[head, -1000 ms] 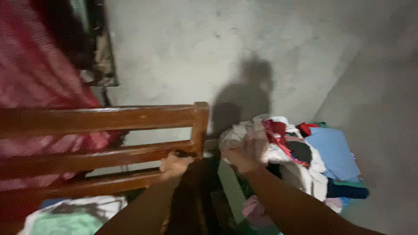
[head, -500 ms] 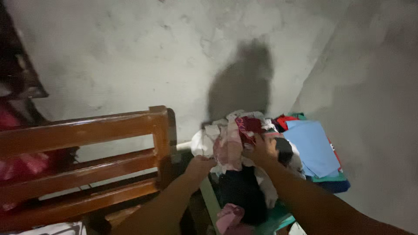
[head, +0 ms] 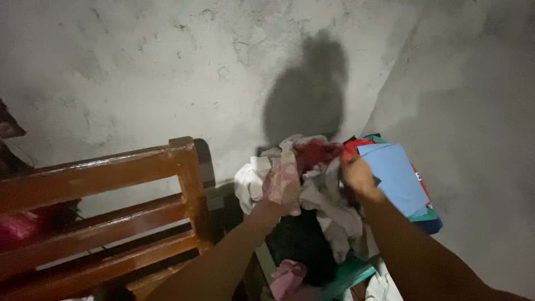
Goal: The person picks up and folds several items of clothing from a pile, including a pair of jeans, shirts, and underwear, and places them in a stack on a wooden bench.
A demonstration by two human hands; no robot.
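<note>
I have both hands in a heap of clothes (head: 329,206) piled in the corner where two rough grey walls (head: 167,78) meet, just to the right of a brown wooden bench back (head: 106,184). The heap is a loose jumble: crumpled white and pale grey cloth on top and down the middle, a dark red piece near the wall, something black lower down, and a pink garment (head: 287,278) at the bottom edge. On the right side lies a flat, folded light blue piece (head: 398,175) over red, green and dark blue layers.

My left hand (head: 281,187) is closed around a pale pink patterned cloth (head: 283,175), which covers most of my fingers as it bunches up from the pile. My right hand (head: 359,178) is curled into the clothes between the dark red piece and the light blue one; I cannot tell exactly what it grips, since the fingers are buried in cloth and the light is dim.

My own shadow (head: 309,89) falls on the wall above the heap.
</note>
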